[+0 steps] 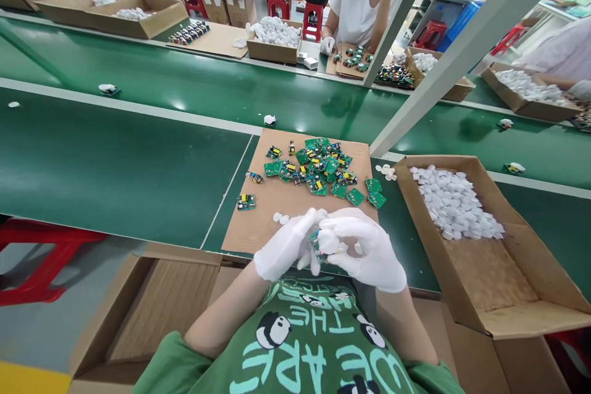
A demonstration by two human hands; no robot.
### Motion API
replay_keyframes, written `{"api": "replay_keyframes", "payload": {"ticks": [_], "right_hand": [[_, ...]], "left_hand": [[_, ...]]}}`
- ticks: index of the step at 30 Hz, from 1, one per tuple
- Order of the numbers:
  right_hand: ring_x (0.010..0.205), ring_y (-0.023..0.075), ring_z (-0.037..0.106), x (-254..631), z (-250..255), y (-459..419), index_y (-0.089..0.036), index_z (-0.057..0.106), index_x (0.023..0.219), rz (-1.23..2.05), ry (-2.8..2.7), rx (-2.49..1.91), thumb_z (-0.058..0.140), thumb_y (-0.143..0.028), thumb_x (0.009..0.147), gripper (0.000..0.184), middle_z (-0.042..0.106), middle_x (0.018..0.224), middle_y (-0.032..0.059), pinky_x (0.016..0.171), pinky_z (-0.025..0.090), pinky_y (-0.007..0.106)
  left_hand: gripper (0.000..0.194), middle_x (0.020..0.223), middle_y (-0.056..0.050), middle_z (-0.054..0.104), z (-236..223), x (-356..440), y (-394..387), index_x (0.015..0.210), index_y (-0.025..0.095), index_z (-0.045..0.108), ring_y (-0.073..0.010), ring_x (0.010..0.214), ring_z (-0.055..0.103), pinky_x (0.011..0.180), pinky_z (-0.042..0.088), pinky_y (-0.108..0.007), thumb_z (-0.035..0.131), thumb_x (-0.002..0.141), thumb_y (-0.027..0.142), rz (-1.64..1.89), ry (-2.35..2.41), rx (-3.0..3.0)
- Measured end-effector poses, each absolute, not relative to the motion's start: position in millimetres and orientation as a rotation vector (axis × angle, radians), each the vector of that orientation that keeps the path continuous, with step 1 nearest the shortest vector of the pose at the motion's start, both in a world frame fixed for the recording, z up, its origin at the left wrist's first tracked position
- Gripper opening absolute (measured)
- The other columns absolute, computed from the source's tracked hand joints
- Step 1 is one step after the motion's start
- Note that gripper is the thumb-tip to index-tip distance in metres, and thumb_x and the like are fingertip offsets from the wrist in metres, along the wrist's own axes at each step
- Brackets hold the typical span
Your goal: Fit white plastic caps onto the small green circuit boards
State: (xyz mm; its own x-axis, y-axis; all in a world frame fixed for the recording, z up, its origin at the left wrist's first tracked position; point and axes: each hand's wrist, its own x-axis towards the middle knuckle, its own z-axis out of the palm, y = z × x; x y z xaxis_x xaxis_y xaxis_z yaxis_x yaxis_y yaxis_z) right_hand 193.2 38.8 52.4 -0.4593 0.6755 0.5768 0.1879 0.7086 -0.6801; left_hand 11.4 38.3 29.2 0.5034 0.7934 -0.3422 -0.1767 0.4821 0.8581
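Note:
Both hands wear white gloves and meet over the near edge of a cardboard sheet [252, 231]. My left hand [289, 247] is closed on the edge of a small green circuit board [316, 246]. A white round piece [329, 241] lies against that board's face. My right hand [369, 249] curls around from the other side, its thumb and fingers closed on the white piece. The gloves partly hide the board. Beyond them, a pile of green circuit boards [318, 166] with yellow and black parts lies on the sheet. A few white discs [280, 218] rest left of my hands.
An open cardboard box [512, 277] of white discs [455, 200] stands to the right. A slanted metal post [443, 86] rises behind it. Beyond runs a green conveyor belt [194, 83] carrying a few assembled pieces. Across it sits a co-worker [357, 6] among boxes.

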Motion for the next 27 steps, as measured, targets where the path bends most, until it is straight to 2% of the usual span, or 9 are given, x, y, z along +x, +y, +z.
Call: {"api": "replay_keyframes", "payload": {"ticks": [1,3,6,9,12,16,20,24,27], "right_hand": [[0.104,0.0233,0.068,193,53,36,-0.027,0.060,0.116,0.653,-2.012,-0.708,0.073,-0.019,0.082,0.037,0.073,0.103,0.0050,0.091,0.056,0.041],[0.106,0.0239,0.066,193,55,32,-0.027,0.058,0.119,0.590,-2.077,-0.760,0.073,-0.019,0.081,0.042,0.072,0.106,0.0060,0.092,0.055,0.041],[0.110,0.0238,0.065,193,57,31,-0.026,0.055,0.123,0.545,-2.140,-0.680,0.072,-0.023,0.083,0.044,0.071,0.109,0.0070,0.096,0.054,0.042],[0.114,0.0252,0.064,193,53,34,-0.024,0.053,0.129,0.582,-2.119,-0.612,0.072,-0.035,0.085,0.049,0.069,0.116,0.0108,0.099,0.053,0.044],[0.115,0.0258,0.064,193,45,36,-0.024,0.053,0.130,0.594,-2.077,-0.575,0.070,-0.039,0.087,0.049,0.070,0.115,0.0114,0.098,0.054,0.045],[0.112,0.0257,0.066,191,35,34,-0.029,0.054,0.129,0.566,-1.969,-0.547,0.068,-0.040,0.089,0.044,0.073,0.109,0.0086,0.091,0.058,0.046],[0.112,0.0275,0.067,188,30,26,-0.034,0.053,0.129,0.514,-1.920,-0.594,0.076,-0.038,0.083,0.051,0.073,0.112,0.0067,0.088,0.059,0.047],[0.107,0.0261,0.068,187,36,26,-0.032,0.051,0.133,0.430,-1.998,-0.629,0.076,-0.041,0.082,0.057,0.073,0.109,0.0068,0.083,0.059,0.042],[0.099,0.0242,0.068,188,46,30,-0.029,0.051,0.136,0.360,-2.109,-0.586,0.065,-0.048,0.090,0.052,0.072,0.104,0.0074,0.081,0.057,0.039]], "left_hand": [[0.065,0.069,-0.007,0.065,33,10,36,0.093,0.012,0.065,-0.0146,0.046,0.060,0.034,0.036,-0.022,0.032,0.094,0.067,0.659,0.795,0.859],[0.056,0.067,-0.005,0.063,43,7,30,0.085,0.012,0.063,-0.0134,0.042,0.059,0.032,0.031,-0.019,0.041,0.090,0.063,0.647,0.742,0.941],[0.022,0.069,0.000,0.061,59,6,23,0.073,0.015,0.056,-0.0088,0.043,0.057,0.036,0.035,-0.017,0.057,0.083,0.034,0.655,0.749,1.067],[0.014,0.060,0.003,0.054,69,10,20,0.065,0.017,0.050,-0.0050,0.041,0.046,0.041,0.034,-0.017,0.052,0.078,0.021,0.721,0.773,1.118],[0.017,0.052,0.007,0.044,67,12,19,0.065,0.018,0.048,-0.0042,0.036,0.035,0.040,0.027,-0.019,0.052,0.081,0.024,0.770,0.790,1.106],[0.030,0.056,0.003,0.052,62,10,17,0.066,0.018,0.050,-0.0062,0.036,0.040,0.042,0.029,-0.022,0.051,0.088,0.039,0.734,0.712,1.103],[0.010,0.061,0.003,0.056,68,9,15,0.079,0.016,0.060,-0.0072,0.044,0.040,0.045,0.030,-0.022,0.053,0.081,0.022,0.694,0.750,1.185],[0.009,0.071,-0.002,0.061,77,10,17,0.073,0.015,0.058,-0.0113,0.060,0.047,0.055,0.037,-0.024,0.050,0.075,0.015,0.758,0.847,1.292],[0.010,0.065,0.001,0.057,78,4,20,0.072,0.016,0.057,-0.0099,0.053,0.046,0.052,0.036,-0.023,0.050,0.079,0.019,0.638,0.755,1.287]]}}
